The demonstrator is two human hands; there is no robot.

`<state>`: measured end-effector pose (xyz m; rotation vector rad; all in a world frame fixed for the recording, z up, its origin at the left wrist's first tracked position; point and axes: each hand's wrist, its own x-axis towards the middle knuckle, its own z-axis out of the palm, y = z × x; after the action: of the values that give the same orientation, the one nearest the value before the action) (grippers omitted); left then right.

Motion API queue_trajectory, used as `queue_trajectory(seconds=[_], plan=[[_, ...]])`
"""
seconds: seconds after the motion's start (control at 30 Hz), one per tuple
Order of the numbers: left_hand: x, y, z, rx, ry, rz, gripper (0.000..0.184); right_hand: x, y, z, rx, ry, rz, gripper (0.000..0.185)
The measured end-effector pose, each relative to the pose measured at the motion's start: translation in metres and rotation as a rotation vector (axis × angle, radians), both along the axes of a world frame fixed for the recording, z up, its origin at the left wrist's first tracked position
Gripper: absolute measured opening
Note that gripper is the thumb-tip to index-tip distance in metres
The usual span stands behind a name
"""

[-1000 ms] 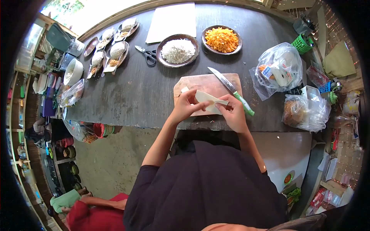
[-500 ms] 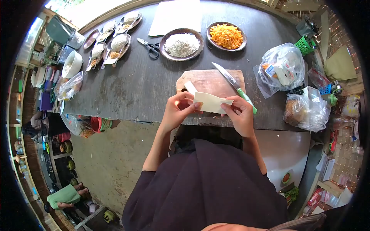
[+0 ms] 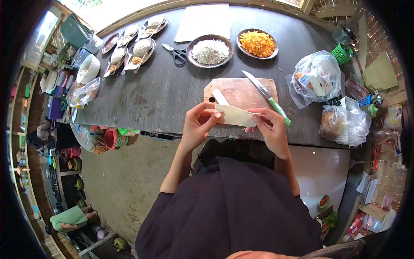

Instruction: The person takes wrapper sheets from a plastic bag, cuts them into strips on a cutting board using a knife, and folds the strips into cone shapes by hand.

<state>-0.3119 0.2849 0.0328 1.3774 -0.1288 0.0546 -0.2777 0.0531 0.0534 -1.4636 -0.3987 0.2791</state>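
Note:
My left hand (image 3: 199,125) and my right hand (image 3: 273,131) pinch the two ends of a pale cream rectangular strip (image 3: 236,115) between thumbs and fingers. It is held stretched between them, slightly bowed, above the near edge of the wooden cutting board (image 3: 241,88). What the strip is made of I cannot tell. Another whitish strip (image 3: 221,97) lies on the board's left part, near its hole. A green-handled knife (image 3: 261,90) rests across the board's right side, blade tip pointing away from me and handle past the board's edge.
Behind the board stand a plate of white shreds (image 3: 210,51) and a plate of orange diced pieces (image 3: 257,43). Scissors (image 3: 177,55) and a white sheet (image 3: 202,23) lie nearby. Small filled plates (image 3: 140,48) stand left, plastic bags (image 3: 318,77) right. A person in green (image 3: 69,218) is at lower left.
The view has shifted slightly, so the table's things appear a little further right and lower. Both hands keep their pinch on the strip, which looks tilted a little more edge-on.

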Motion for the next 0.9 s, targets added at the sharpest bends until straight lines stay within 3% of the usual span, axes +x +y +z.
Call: queue_trajectory(seconds=[0.37, 0.57, 0.73, 0.77, 0.83, 0.9], plan=[[-0.032, 0.014, 0.014, 0.009, 0.031, 0.012, 0.02, -0.014, 0.024, 0.0, 0.084, -0.038, 0.076, 0.019], [-0.045, 0.041, 0.011, -0.025, -0.128, 0.081, 0.019, -0.018, 0.046, 0.004, 0.066, -0.075, 0.111, 0.017], [-0.061, 0.074, 0.024, -0.042, -0.182, -0.067, 0.027, -0.026, 0.072, 0.008, 0.113, -0.152, 0.109, 0.016], [-0.061, 0.079, 0.03, -0.254, -0.139, -0.233, 0.033, -0.028, 0.078, 0.012, 0.113, -0.149, 0.112, 0.016], [-0.064, 0.09, 0.03, -0.193, -0.032, -0.268, 0.033, -0.033, 0.091, 0.023, -0.084, -0.171, 0.197, 0.018], [-0.069, 0.094, 0.036, -0.101, 0.157, -0.259, 0.03, -0.037, 0.106, 0.026, -0.112, -0.21, 0.23, 0.018]])
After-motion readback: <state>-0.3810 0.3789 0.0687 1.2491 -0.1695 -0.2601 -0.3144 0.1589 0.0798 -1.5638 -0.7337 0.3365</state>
